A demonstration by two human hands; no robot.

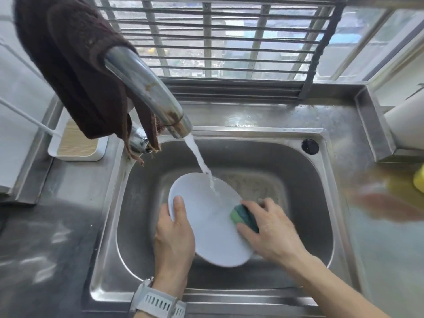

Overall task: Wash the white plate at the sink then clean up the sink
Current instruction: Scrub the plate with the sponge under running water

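— Tilting the round white plate (213,226) under the running water (198,157) makes sense to us: the stream from the steel tap spout (146,88) strikes its upper face and can run off into the stainless-steel sink basin (298,180) instead of pooling.

— Agreed. We see our left hand (174,235) gripping the plate's left rim, thumb on the face and the other fingers behind, so the plate hangs above the sink floor rather than lying on it. Our right hand (273,232) clasps the green scrubbing sponge (243,218) and presses it against the plate's right edge; we judge the scrubbing step is under way.

— And the dark brown cloth (75,72) draped over the tap neck?

— Probably parked there to dry, near at hand. The white soap tray with a slatted wooden insert (75,143) sits on the counter just left of the basin.

— What can't we make out?

— The plate's underside and the left fingers behind it are hidden. The drain is covered by the plate, so we cannot tell whether it is plugged. At the right edge a yellow object (418,182) is cut off and smeared by blur; we cannot name it. Whether soil remains on the plate is not visible through the water's sheen.
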